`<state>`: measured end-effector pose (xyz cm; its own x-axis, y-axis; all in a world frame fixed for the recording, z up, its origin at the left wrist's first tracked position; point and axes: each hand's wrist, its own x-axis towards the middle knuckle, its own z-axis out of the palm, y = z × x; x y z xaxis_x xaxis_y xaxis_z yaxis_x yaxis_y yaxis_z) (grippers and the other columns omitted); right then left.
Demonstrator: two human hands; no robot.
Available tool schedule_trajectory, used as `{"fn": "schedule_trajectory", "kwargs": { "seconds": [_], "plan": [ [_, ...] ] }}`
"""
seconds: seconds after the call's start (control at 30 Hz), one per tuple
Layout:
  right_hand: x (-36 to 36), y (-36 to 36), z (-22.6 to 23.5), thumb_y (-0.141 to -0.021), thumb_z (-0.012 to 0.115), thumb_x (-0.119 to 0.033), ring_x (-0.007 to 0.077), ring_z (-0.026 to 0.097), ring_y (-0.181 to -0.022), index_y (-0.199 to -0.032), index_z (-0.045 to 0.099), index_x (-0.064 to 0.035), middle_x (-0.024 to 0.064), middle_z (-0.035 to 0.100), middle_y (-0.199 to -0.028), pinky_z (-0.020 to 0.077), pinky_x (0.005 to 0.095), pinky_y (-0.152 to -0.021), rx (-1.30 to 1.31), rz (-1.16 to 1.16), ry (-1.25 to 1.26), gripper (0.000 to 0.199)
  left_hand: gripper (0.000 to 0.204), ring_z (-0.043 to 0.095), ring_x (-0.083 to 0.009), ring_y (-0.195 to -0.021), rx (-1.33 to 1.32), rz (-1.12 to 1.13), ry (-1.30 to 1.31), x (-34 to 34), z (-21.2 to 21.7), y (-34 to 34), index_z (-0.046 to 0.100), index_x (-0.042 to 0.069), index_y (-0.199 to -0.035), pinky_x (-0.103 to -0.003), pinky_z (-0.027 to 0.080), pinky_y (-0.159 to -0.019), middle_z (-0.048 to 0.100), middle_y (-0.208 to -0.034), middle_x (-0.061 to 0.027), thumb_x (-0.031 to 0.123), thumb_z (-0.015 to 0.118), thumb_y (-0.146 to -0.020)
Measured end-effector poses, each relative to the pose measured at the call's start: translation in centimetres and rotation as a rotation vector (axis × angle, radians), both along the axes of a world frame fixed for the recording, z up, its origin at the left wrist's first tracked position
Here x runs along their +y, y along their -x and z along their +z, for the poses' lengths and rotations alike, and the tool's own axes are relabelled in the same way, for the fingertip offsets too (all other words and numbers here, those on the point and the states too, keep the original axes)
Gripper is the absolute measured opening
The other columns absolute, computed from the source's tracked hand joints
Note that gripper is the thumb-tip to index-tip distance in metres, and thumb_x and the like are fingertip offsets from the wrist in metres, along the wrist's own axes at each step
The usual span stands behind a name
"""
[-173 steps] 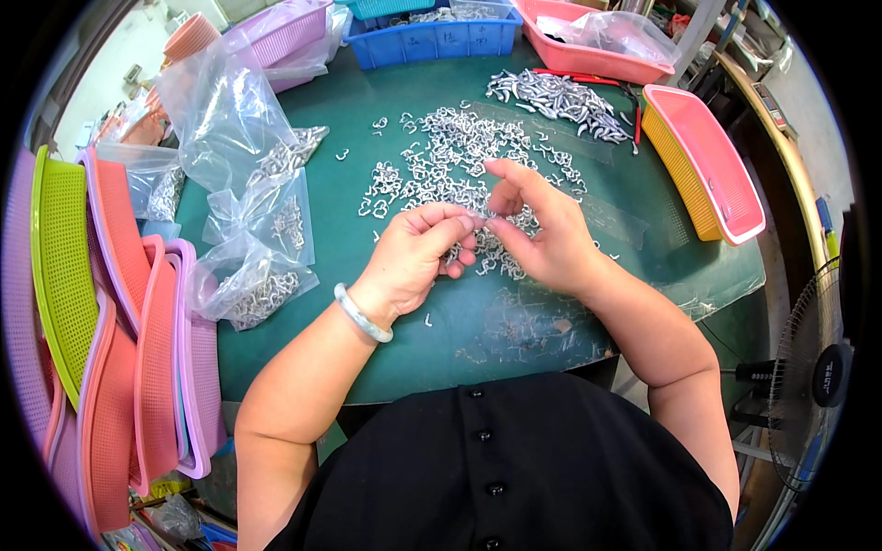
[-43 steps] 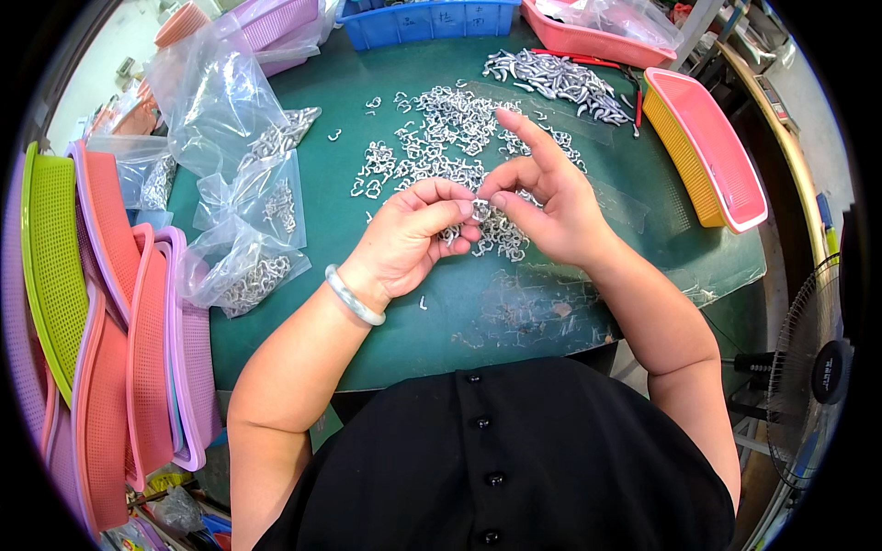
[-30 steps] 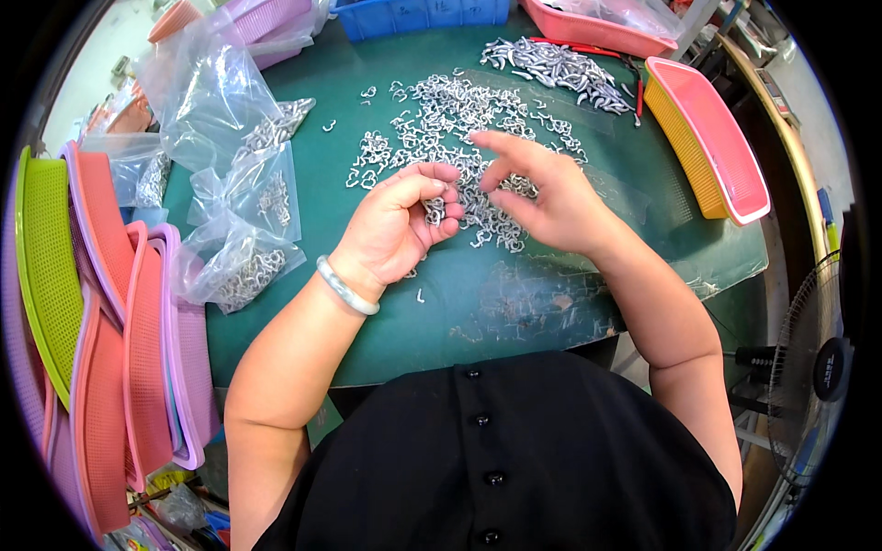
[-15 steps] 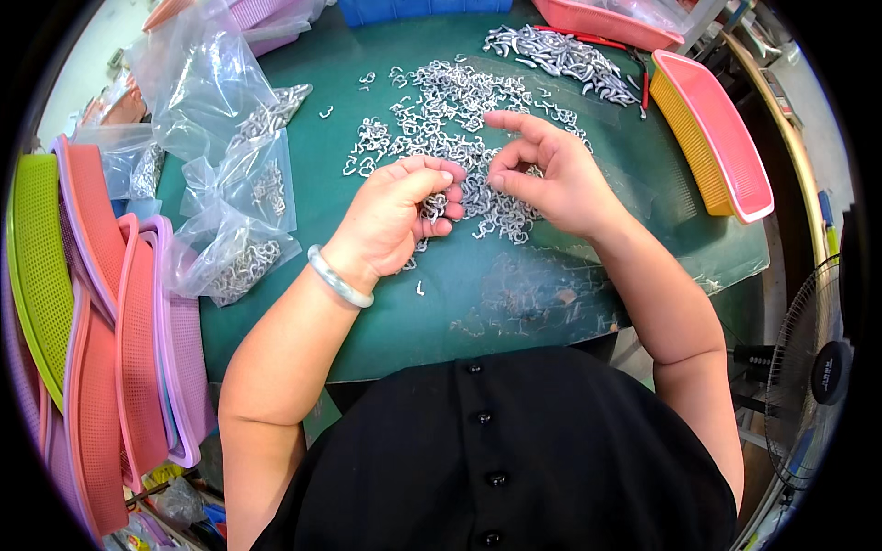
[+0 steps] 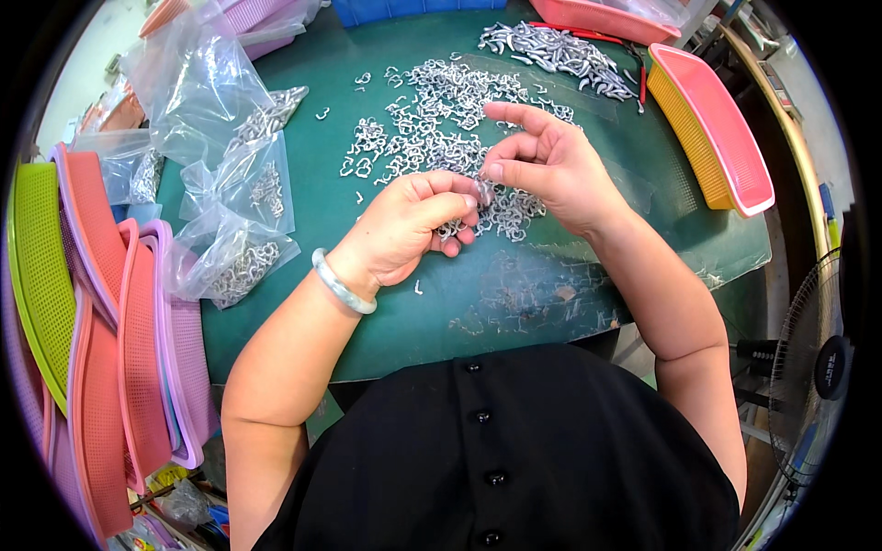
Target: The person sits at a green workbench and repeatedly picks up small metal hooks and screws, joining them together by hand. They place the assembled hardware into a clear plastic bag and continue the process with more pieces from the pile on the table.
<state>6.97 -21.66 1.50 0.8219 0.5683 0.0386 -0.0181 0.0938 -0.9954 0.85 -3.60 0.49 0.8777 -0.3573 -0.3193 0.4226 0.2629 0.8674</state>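
Bent around a few small silvery S-shaped metal hooks (image 5: 450, 230), my left hand (image 5: 400, 225) rests over the near left side of a loose pile. The wrist wears a pale bangle (image 5: 343, 281). My right hand (image 5: 560, 174) comes in from the right, its thumb and a finger pinched together close to the left fingertips, the index finger stretched out. A blurred bit of metal shows between the two hands; which hand grips it I cannot tell. Behind and under the hands spreads the pile of metal hooks (image 5: 441, 119) on the green tabletop (image 5: 386, 344).
Clear plastic bags (image 5: 225, 220) with metal parts lie on the left, beside stacked mesh baskets (image 5: 96, 358). At the far right, a heap of curved metal pieces (image 5: 560, 55) lies by red-handled pliers (image 5: 640, 87). A pink-and-yellow basket (image 5: 712, 129) stands right; a fan (image 5: 808, 367) is beyond the edge.
My left hand has moved slightly right with the metal hooks, and the right thumb and finger have come down and closed beside its fingertips. The gap between the hands has narrowed.
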Motion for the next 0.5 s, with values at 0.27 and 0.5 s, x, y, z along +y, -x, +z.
{"fn": "schedule_trajectory", "kwargs": {
  "seconds": [0.27,0.5],
  "plan": [
    [-0.02,-0.06,-0.08,-0.075,0.062,0.002,0.009,0.056,-0.073,-0.122,0.037,0.0061,0.0053,0.06,-0.078,0.0442,0.0211,-0.067,-0.012,-0.008,-0.01,0.054,0.013,0.055,-0.0105,-0.064,0.022,0.022,0.041,0.05,-0.16,-0.13,0.056,0.002,-0.093,-0.021,0.044,-0.051,0.058,-0.078,-0.004,0.011,0.049,-0.086],
    [-0.06,-0.03,-0.03,-0.074,0.062,0.002,0.009,0.056,-0.073,-0.122,0.038,0.0064,0.0052,0.06,-0.078,0.0444,0.0212,-0.067,-0.012,-0.008,-0.002,0.053,0.014,0.055,-0.0111,-0.064,0.033,0.028,0.06,0.1,-0.14,-0.19,0.057,0.001,-0.091,-0.021,0.044,-0.052,0.057,-0.076,-0.004,0.011,0.048,-0.086]
  ]
}}
